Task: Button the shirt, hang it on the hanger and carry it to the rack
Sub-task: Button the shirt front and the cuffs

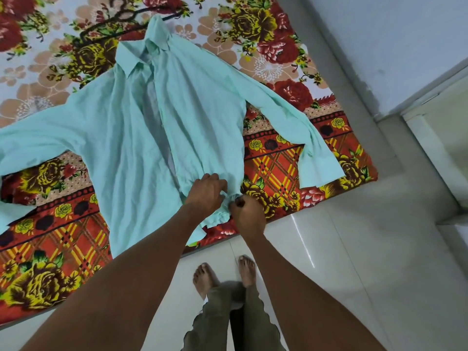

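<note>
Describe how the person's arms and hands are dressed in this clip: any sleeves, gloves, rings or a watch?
Both forearms are bare up to the frame edge: no sleeves, gloves, watch or bracelet show. The left hand and right hand carry no ring that I can make out. The only clothing in view is lower down: olive-green trousers with wavy hems, above bare feet.

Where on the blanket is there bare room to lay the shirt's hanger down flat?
Free: the floral blanket right of the collar, above the shirt's right sleeve; also the near-left corner below the left sleeve. Crowded: the hem, where the left hand and right hand work the cloth, and the top, where the dark hanger lies partly under the collar.
</note>
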